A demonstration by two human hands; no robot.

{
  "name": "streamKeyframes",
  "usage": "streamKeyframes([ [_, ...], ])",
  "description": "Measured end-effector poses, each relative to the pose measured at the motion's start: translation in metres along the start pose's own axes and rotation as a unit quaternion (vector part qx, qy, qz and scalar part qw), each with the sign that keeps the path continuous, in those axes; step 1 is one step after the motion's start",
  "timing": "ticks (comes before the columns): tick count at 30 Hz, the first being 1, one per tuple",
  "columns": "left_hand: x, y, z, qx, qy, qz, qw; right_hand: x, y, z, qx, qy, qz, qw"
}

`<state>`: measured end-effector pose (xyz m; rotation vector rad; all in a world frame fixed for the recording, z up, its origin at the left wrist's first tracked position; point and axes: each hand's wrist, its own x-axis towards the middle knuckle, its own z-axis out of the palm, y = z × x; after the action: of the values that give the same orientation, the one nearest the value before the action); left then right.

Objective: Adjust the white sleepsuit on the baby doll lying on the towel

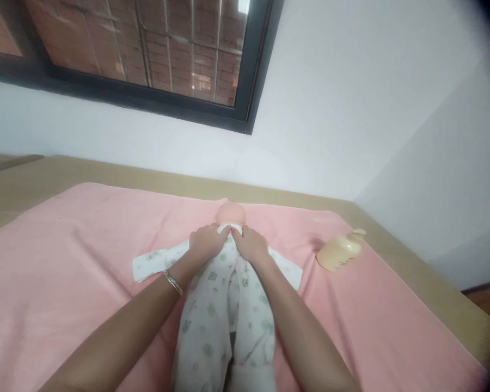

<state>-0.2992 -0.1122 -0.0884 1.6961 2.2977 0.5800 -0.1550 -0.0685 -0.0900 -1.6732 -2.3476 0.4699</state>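
A doll lies on its back on a pink blanket [102,250], its smooth pink head [231,214] pointing away from me. It wears a white baby outfit [212,305] printed with small green figures, with the sleeves spread to both sides and the legs toward me. My left hand [208,242], with a silvery bracelet at the wrist, is closed on the outfit's neckline. On the other side of the neck, my right hand [251,244] grips the same collar. Both thumbs nearly meet at the middle, and most of the other fingertips are hidden.
To the right, a pale yellow bottle [340,253] lies tilted on the blanket. Beneath the blanket is a wooden-coloured surface [179,182], which meets a white wall [310,109]. A dark-framed window [247,111] is above, with bars and brickwork beyond it.
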Motion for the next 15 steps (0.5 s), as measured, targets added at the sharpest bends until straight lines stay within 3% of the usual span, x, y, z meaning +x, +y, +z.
streamKeyframes([
  [15,0.001,-0.0007,0.0012,-0.011,0.003,0.003,1.0,-0.0003,-0.0003,-0.0001,-0.005,0.007,-0.002,1.0],
])
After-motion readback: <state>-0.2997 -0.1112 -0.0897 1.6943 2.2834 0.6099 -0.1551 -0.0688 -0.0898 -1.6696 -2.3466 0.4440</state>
